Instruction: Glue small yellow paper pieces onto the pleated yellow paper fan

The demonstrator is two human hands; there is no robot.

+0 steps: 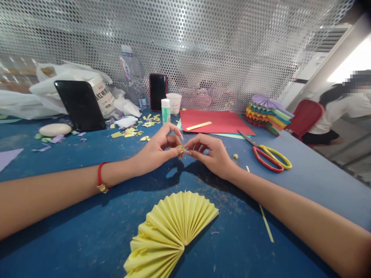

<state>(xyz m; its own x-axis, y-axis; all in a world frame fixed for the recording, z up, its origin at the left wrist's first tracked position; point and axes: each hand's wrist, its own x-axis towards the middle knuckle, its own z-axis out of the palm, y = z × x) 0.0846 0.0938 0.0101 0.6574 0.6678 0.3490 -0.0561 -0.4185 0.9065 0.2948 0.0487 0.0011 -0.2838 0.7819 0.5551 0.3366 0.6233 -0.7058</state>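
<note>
Between the fingertips of both hands is a small folded piece of yellow paper (181, 148), partly hidden by the fingers. My left hand (158, 148) pinches it with thumb and forefinger, and a red bracelet circles that wrist. Meeting it from the other side, my right hand (213, 156) has its thumb and fingertips closed on the paper's edge. Nearer to me, a yellow pleated paper fan (174, 227) lies spread on the blue table (101, 231). A tiny folded yellow bit (235, 156) and a thin yellow strip (266, 224) lie by my right arm.
Scissors (271, 156) lie open at the right, beside red paper sheets (214, 120) and stacked coloured paper fans (265, 116). Behind my hands stand a glue stick (165, 111), a paper cup (174, 103) and phones (81, 106). Yellow scraps (130, 132) lie left; a person (339, 108) sits far right.
</note>
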